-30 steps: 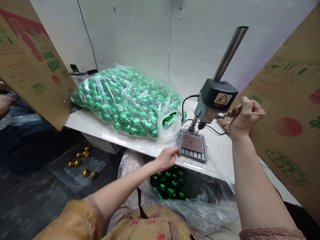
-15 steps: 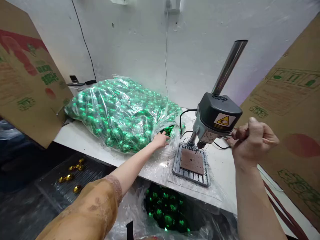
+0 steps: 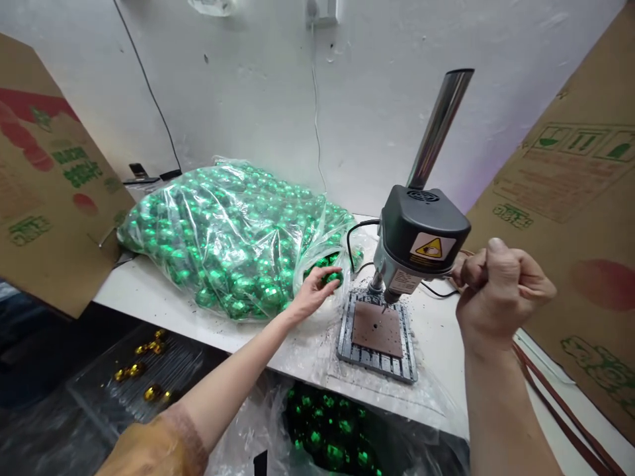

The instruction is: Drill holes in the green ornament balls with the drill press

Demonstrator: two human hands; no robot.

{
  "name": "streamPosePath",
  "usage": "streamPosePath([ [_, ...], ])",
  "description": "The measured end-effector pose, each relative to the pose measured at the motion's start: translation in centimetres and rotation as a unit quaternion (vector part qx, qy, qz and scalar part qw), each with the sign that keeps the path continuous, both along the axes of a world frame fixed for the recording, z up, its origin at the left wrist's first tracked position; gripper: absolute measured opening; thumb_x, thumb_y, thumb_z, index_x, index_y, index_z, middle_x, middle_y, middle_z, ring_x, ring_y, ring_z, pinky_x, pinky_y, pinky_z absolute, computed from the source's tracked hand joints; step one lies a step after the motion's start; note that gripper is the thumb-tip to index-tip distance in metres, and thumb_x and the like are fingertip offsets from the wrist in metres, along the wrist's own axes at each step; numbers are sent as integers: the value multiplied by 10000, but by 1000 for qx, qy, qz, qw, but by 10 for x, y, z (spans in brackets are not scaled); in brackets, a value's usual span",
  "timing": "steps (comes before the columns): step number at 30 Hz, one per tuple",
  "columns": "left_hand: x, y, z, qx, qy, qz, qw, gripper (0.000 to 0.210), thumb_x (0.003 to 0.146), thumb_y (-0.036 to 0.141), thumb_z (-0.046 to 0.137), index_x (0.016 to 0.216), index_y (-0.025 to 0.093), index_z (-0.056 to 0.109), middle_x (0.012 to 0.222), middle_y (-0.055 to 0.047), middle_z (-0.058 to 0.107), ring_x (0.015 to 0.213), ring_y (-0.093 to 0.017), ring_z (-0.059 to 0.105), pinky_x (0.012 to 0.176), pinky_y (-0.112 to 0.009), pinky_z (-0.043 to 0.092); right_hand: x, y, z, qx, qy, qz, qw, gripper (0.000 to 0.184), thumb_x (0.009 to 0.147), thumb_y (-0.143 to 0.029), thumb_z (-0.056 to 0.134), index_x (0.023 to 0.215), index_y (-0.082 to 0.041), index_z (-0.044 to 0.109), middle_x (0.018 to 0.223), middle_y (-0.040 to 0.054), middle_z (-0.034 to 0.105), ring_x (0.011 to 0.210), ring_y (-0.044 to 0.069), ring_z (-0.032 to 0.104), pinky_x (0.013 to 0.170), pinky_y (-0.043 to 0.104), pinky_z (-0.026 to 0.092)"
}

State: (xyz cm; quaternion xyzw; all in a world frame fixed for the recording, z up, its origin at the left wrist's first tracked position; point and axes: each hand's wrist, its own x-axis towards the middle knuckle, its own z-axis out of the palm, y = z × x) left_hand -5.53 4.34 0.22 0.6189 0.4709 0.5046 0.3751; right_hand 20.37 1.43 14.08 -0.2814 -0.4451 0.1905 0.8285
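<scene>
My left hand [image 3: 317, 287] is at the mouth of a large clear plastic bag [image 3: 223, 238] full of shiny green faceted balls. Between its thumb and fingers shows a green ball [image 3: 335, 276], partly covered by the fingers. To the right stands a small bench drill press [image 3: 424, 228] with a black housing and a yellow warning label. My right hand [image 3: 501, 287] is closed in a fist at its right side, around the feed handle, which the fingers mostly hide. Below the drill bit, a brown square plate [image 3: 377, 328] with a dark hole lies on the slotted metal base [image 3: 347, 354].
Cardboard boxes stand at the left [image 3: 49, 178] and right [image 3: 570, 218]. Under the table edge, more green balls [image 3: 327, 430] lie in plastic. Several gold balls [image 3: 151, 391] rest in a dark tray [image 3: 119, 403] at lower left. Dark shavings surround the drill base.
My left hand has drawn back from inside the bag's opening, with a green ball now showing at its fingers. My right hand keeps its place by the drill press. The view has shifted slightly.
</scene>
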Motion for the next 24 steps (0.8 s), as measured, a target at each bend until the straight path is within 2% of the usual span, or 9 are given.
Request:
streamPosePath([
  [2,9,-15,0,-90,-191,-51,976,575,890,564,748,1369,276,614,976,-41,666,747,-185,688,761,-370,582,0,0,0,2,1,1,1000,505,786,-376,745,488,-212,372,417,-66,352,400,82,358,410,289,294],
  [4,19,-26,1,-169,-316,-89,929,643,855,550,790,1386,266,566,961,-39,704,742,-187,712,750,-358,591,1,0,0,4,3,3,1000,509,785,-370,747,488,-212,365,415,-69,350,393,77,354,412,287,294],
  [6,27,-33,1,-221,-380,-109,892,647,829,529,825,1361,254,579,990,-52,732,761,-181,721,745,-336,591,1,0,0,5,3,4,1000,503,785,-363,746,490,-213,367,411,-71,353,381,74,346,403,286,287],
  [8,34,-36,-1,-246,-403,-107,875,637,802,498,865,1329,250,606,1005,-47,741,766,-163,714,722,-303,580,1,1,0,6,1,3,1000,489,790,-353,739,492,-214,377,412,-70,367,373,75,348,396,289,284],
  [12,42,-35,-9,-256,-378,-85,886,599,686,385,972,1166,204,662,973,-31,745,769,-139,692,669,-248,543,1,2,0,5,-2,1,1000,470,808,-341,716,500,-219,383,414,-71,382,367,77,360,394,293,282],
  [15,45,-34,-15,-265,-350,-95,893,557,670,406,980,1077,164,687,977,-53,754,796,-146,694,669,-244,524,2,2,0,10,-3,1,1000,470,811,-340,714,509,-222,373,411,-78,366,365,69,342,396,289,271],
  [19,49,-34,-22,-244,-276,-105,924,589,704,430,956,1171,172,709,1074,-73,765,897,-171,702,747,-269,519,2,3,0,13,-8,-3,1000,484,823,-352,720,514,-226,369,413,-81,359,367,68,330,395,294,262],
  [22,53,-33,-29,-184,-193,-119,957,669,685,420,965,1247,188,687,1146,-74,749,1011,-200,689,888,-314,525,2,3,-1,16,-11,-4,1000,486,854,-348,702,521,-231,369,420,-78,360,378,77,345,404,304,269],
  [24,55,-30,-33,-146,-146,-118,971,699,678,426,964,1264,193,663,1158,-73,732,1019,-205,678,906,-326,518,2,3,-1,19,-13,-5,1000,482,867,-335,693,522,-234,371,424,-75,361,383,82,352,410,309,274],
])
